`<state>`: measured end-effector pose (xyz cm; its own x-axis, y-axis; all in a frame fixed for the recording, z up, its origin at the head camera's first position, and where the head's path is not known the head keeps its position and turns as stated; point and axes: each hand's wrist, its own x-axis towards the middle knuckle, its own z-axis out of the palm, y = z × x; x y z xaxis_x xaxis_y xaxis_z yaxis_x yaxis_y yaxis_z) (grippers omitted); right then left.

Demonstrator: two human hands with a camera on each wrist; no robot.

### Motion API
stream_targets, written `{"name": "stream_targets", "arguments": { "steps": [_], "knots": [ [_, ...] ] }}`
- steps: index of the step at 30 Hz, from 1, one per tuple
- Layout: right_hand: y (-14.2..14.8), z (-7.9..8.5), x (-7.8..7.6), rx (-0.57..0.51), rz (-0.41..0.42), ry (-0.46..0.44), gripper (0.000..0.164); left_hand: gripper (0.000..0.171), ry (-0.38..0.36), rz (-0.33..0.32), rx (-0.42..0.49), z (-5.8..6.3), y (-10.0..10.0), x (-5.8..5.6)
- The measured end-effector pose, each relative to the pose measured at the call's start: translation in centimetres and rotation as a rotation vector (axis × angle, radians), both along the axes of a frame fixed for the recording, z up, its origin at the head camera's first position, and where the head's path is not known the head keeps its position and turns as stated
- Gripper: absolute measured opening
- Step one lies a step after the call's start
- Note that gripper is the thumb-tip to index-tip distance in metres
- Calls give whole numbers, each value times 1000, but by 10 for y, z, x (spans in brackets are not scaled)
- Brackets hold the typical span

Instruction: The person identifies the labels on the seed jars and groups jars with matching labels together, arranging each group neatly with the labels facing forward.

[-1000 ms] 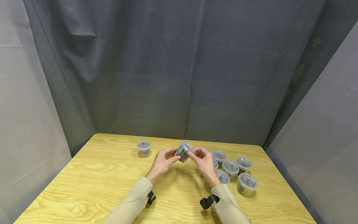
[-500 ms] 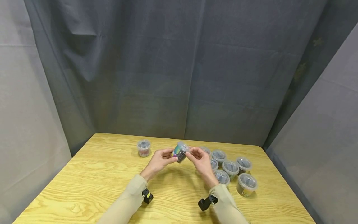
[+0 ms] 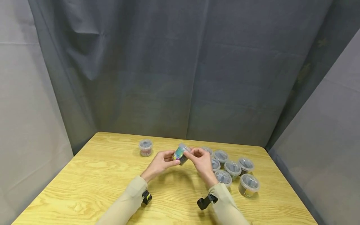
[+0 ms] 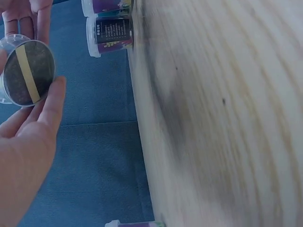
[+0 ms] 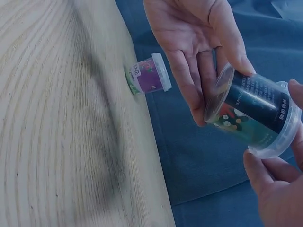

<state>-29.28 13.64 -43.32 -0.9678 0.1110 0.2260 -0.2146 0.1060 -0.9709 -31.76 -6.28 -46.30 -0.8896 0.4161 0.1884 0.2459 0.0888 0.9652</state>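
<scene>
Aloft over worktop [image 3: 73,187], toward far edge | left hand [image 3: 160,161] and right hand [image 3: 203,160] fingers grasp tilted tub [image 3: 178,153] | likely light, stiff, slick | hold below lid [image 5: 289,137]

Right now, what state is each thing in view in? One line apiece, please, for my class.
Held tub: lidded, tilted, raised.
Left hand: gripping the held tub.
Right hand: pinching its lid end.
Lone tub, left: lidded, upright.
Tubs on the right: lidded, upright.
Dark curtain: hanging, creased.

Head view evenly lit, fine detail soft; faint shadows on tabletop [image 3: 84,184]; wrist views dimmer, bluish.
</scene>
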Motion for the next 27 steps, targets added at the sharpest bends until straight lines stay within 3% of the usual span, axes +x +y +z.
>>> {"name": "stream_targets", "arguments": {
  "steps": [6,11,20,27],
  "knots": [
    [2,11,8,75,40,-58,20,57,25,64,1,-7,3,-3],
    [3,5,3,114,15,-41,25,61,53,107,-1,-7,6,-2],
    [3,5,3,0,41,6,23,59,49,62,11,-3,5,1],
    [1,6,6,41,54,0,24,67,96,152,-8,-5,5,3]
  ]
}}
